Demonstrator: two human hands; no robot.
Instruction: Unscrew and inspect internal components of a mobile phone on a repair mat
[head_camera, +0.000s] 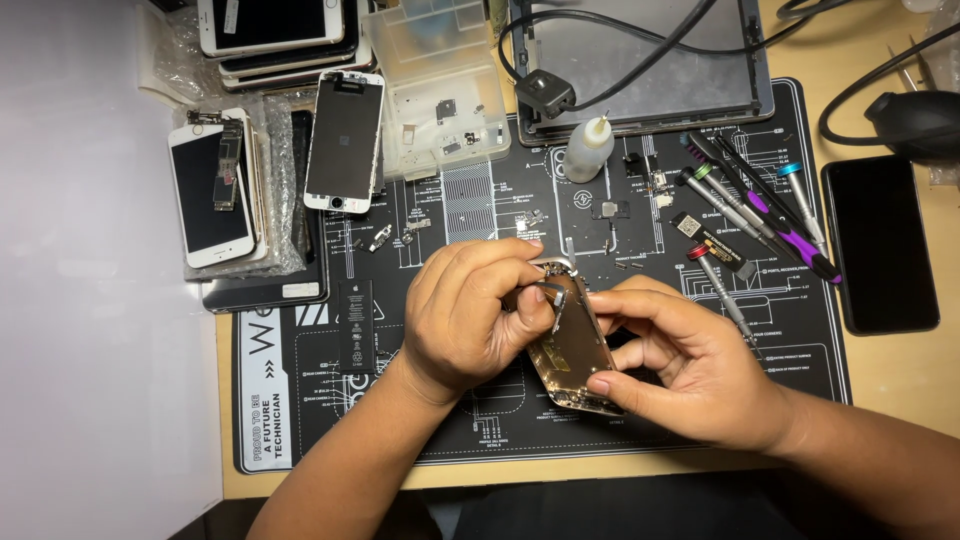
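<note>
Both hands hold an opened gold phone housing (578, 352) above the black repair mat (320, 400). My left hand (468, 310) curls over its upper end, fingertips pinching a small flat part with a thin ribbon at the top of the frame. My right hand (690, 360) cradles the housing from the right, thumb along its lower edge, fingers on its side. The inside of the housing faces up and is partly hidden by my left fingers.
A black phone battery (355, 327) lies left of my hands. White phone screens (343, 140) (207, 190) rest at upper left, a clear parts box (440, 85) and small dropper bottle (588, 148) behind, screwdrivers (760, 205) and a dark phone (880, 245) at right.
</note>
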